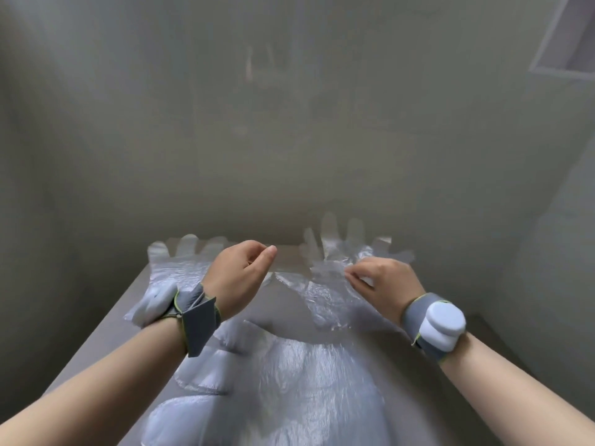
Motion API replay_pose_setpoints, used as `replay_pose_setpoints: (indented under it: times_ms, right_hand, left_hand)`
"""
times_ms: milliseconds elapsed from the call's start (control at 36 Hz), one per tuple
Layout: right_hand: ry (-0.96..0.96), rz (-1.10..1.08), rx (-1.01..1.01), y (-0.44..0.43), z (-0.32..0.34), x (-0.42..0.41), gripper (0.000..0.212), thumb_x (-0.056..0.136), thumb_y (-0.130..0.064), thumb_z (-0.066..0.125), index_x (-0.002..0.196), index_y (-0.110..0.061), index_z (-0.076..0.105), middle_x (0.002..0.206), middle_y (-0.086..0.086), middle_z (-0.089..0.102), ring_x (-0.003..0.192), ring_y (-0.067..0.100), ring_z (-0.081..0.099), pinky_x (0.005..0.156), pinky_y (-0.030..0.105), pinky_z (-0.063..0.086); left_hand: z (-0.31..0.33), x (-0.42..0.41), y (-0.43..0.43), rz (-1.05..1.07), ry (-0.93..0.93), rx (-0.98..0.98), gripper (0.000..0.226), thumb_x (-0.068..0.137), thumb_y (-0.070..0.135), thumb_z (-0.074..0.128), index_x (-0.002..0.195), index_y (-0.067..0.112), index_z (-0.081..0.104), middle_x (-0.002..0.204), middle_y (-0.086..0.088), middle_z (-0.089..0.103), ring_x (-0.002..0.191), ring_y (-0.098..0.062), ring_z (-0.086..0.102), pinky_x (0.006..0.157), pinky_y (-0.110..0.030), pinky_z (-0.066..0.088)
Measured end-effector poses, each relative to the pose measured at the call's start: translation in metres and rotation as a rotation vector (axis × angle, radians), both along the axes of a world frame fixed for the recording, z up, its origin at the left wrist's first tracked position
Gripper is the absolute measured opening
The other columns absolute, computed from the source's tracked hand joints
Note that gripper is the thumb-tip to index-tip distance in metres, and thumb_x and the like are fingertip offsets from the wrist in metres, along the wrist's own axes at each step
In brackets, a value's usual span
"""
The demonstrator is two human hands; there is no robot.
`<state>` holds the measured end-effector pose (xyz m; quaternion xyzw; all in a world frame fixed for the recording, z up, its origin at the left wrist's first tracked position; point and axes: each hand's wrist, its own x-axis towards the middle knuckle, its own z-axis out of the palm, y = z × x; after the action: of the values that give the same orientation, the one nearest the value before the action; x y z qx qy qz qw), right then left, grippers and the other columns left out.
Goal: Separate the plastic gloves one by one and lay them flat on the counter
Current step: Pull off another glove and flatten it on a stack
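The table [106, 320] was a flat grey-brown with no pattern. On it the plastic gloves [289, 375] were clear and colourless, crossed by fine white streaks of glare; the glove at the table's far left [180, 265] looked milky white where layers overlapped, and the one at the far right [331, 278] was nearly see-through, the grey-brown showing beneath it. The left wristband [198, 320] was plain grey edged in yellow-green. The right wristband [418, 312] was grey with the same yellow-green edge and carried a smooth white pod [444, 325]. Behind the table the wall [289, 123] was a dull greenish grey.
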<state>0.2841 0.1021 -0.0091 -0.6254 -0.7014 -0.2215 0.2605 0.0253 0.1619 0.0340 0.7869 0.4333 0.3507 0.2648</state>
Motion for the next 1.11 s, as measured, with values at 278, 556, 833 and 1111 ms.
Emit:
replay_pose_setpoints:
  times_ms: [278, 556, 833, 1111]
  right_hand:
    - [0.006, 0.033, 0.020, -0.011, -0.016, -0.008, 0.031, 0.082, -0.042, 0.044, 0.073, -0.031, 0.071, 0.064, -0.012, 0.065, 0.056, 0.014, 0.064, 0.046, 0.019, 0.046]
    - [0.032, 0.104, 0.001, -0.020, -0.024, -0.009, 0.032, 0.085, -0.040, 0.044, 0.081, -0.028, 0.073, 0.070, -0.009, 0.069, 0.060, 0.018, 0.066, 0.048, 0.023, 0.051]
    - [-0.011, 0.156, -0.054, -0.029, -0.027, -0.003, 0.032, 0.085, -0.037, 0.044, 0.086, -0.026, 0.074, 0.075, -0.010, 0.070, 0.064, 0.015, 0.066, 0.051, 0.018, 0.049]
    - [0.002, 0.260, -0.152, -0.020, -0.027, -0.007, 0.033, 0.088, -0.034, 0.043, 0.095, -0.023, 0.073, 0.086, -0.009, 0.072, 0.073, 0.015, 0.069, 0.056, 0.024, 0.054]
  left_hand:
    - [-0.009, -0.004, -0.001, 0.001, 0.023, 0.009, 0.033, 0.097, 0.035, 0.045, 0.096, 0.011, 0.068, 0.094, -0.001, 0.070, 0.092, -0.019, 0.063, 0.085, -0.036, 0.048]
    - [-0.015, -0.010, -0.003, -0.005, -0.005, -0.019, 0.056, 0.080, 0.054, 0.035, 0.089, 0.009, 0.067, 0.088, -0.007, 0.070, 0.087, -0.025, 0.063, 0.084, -0.045, 0.048]
    - [-0.026, -0.007, -0.002, -0.012, 0.006, -0.052, 0.055, 0.079, 0.055, 0.036, 0.085, 0.010, 0.066, 0.088, -0.007, 0.070, 0.088, -0.025, 0.063, 0.085, -0.044, 0.049]
    - [-0.031, -0.003, -0.001, -0.018, 0.033, -0.030, 0.056, 0.079, 0.054, 0.035, 0.086, 0.008, 0.066, 0.087, -0.009, 0.069, 0.087, -0.026, 0.062, 0.084, -0.045, 0.048]
